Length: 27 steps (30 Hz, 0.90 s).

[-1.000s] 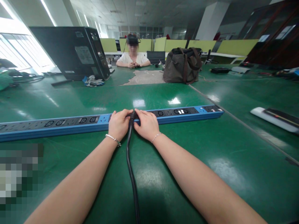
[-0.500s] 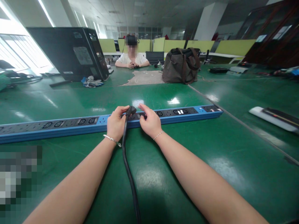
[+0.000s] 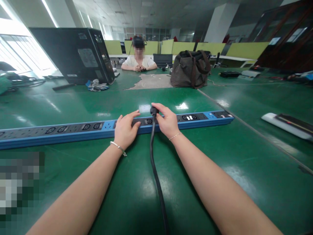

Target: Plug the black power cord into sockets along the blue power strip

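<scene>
- Across the glossy green table (image 3: 244, 147), a long blue power strip (image 3: 73, 134) with a black socket face is lying crosswise in front of the person, running out of view on the left
- Above the strip, near its middle sockets, a chunky black plastic plug (image 3: 154, 110) is showing between the two hands; its prongs are hiding from view, so I cannot tell whether it is touching the strip
- The right hand (image 3: 168, 121) is holding the plug, its grip closing thumb and fingers around the plug's right side
- The left hand (image 3: 126, 131) is hovering or resting at the strip, contact being hard to tell; its grip is standing wide, thumb apart from the fingers, visibly holding nothing
- From the plug, a thick black round cable (image 3: 156, 178) is hanging in front of the strip and running between the forearms toward the person
- Farther back, a black box-shaped computer case (image 3: 68, 57) is standing on the left, a bunched white-and-blue fabric glove (image 3: 97, 85) is lying beside it, and a brown patterned bag (image 3: 189, 70) is sitting right of centre
- Opposite, a person in a white top (image 3: 146, 62) is sitting with hands close together
</scene>
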Each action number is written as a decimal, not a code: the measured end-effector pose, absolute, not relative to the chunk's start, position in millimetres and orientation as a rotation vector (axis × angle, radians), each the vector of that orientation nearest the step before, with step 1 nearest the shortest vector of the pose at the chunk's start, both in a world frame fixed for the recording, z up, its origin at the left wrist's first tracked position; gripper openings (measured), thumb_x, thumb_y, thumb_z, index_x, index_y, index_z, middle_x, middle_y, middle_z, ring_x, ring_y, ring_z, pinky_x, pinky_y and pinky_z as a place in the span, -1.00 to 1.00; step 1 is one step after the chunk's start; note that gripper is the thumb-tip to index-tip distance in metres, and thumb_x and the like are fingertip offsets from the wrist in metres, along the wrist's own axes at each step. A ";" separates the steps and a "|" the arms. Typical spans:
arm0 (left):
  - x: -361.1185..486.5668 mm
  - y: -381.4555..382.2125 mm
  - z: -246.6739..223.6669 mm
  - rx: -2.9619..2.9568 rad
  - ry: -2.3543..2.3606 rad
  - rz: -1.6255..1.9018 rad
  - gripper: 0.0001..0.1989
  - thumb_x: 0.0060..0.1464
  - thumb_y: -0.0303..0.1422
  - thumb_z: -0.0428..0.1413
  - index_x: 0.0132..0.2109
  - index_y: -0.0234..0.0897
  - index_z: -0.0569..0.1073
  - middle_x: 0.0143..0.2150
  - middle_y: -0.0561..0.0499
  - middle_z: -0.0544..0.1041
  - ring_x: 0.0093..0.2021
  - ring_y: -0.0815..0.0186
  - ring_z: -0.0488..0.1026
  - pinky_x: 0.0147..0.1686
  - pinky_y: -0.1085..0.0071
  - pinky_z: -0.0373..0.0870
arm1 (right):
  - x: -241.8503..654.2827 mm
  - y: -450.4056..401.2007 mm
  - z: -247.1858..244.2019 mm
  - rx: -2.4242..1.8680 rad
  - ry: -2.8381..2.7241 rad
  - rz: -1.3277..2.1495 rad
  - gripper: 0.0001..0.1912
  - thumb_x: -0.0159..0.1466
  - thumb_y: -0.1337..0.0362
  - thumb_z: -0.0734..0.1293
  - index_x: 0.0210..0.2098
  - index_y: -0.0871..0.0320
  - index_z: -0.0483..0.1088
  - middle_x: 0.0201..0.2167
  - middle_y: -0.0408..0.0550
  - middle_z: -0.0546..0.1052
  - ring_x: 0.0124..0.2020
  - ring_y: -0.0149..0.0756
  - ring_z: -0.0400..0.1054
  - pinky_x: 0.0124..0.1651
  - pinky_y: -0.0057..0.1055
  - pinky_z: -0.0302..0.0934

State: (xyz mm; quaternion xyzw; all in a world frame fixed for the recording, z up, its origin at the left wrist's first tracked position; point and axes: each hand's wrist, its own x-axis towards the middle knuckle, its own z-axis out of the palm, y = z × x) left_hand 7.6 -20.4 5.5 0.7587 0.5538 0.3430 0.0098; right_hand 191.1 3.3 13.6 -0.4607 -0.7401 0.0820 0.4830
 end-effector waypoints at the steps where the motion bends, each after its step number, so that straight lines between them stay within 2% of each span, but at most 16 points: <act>1: 7.8 -21.1 4.7 2.433 1.712 1.043 -0.68 0.15 -0.31 0.00 0.06 -0.09 0.39 0.17 0.01 0.42 0.17 0.20 0.33 0.26 0.03 -0.03 | 197.0 7.5 12.5 -1.134 -1.730 0.220 -0.55 0.27 0.39 0.14 0.11 -0.02 0.33 0.10 -0.19 0.43 0.09 -0.36 0.31 0.18 -0.28 0.19; 4: 8.0 -21.9 0.7 2.582 1.682 0.959 -0.73 0.20 -0.28 -0.06 -0.05 -0.04 0.47 0.08 0.06 0.50 0.13 0.21 0.37 0.27 0.00 -0.11 | 215.6 18.8 9.6 -1.137 -1.538 0.301 -0.60 0.26 0.32 0.17 0.09 0.07 0.34 0.04 -0.09 0.46 0.03 -0.34 0.36 0.12 -0.33 0.24; 7: 7.7 -20.9 -2.8 2.616 1.693 0.926 -0.72 0.22 -0.26 -0.09 -0.08 -0.03 0.50 0.03 0.08 0.54 0.10 0.22 0.41 0.26 0.01 -0.08 | 230.2 24.2 8.2 -1.103 -1.478 0.377 -0.63 0.20 0.29 0.26 0.01 0.15 0.39 -0.07 -0.03 0.51 -0.05 -0.31 0.41 0.09 -0.32 0.26; 13: 8.6 -21.0 -1.1 2.610 1.712 0.919 -0.70 0.22 -0.25 -0.10 -0.08 -0.04 0.51 0.03 0.08 0.53 0.09 0.24 0.42 0.25 0.04 -0.01 | 233.8 24.9 5.4 -0.990 -1.671 0.570 -0.70 0.10 0.31 0.35 -0.14 0.14 0.45 -0.23 -0.08 0.55 -0.19 -0.29 0.45 -0.03 -0.26 0.33; 22: 9.0 -23.0 1.8 2.621 1.736 0.881 -0.70 0.22 -0.25 -0.10 -0.07 -0.04 0.51 0.05 0.11 0.52 0.09 0.26 0.41 0.24 0.07 0.03 | 252.1 31.9 8.7 -0.859 -1.589 0.588 -0.71 0.05 0.27 0.37 -0.20 0.09 0.39 -0.21 -0.07 0.53 -0.17 -0.26 0.43 0.00 -0.23 0.30; 27: 9.4 -22.6 2.1 2.601 1.737 0.875 -0.70 0.22 -0.25 -0.10 -0.07 -0.03 0.51 0.05 0.12 0.52 0.10 0.27 0.41 0.23 0.09 0.08 | 271.4 27.7 10.3 -0.954 -1.498 0.521 -0.75 0.02 0.35 0.32 -0.26 0.08 0.36 -0.24 -0.11 0.52 -0.20 -0.28 0.42 -0.03 -0.23 0.30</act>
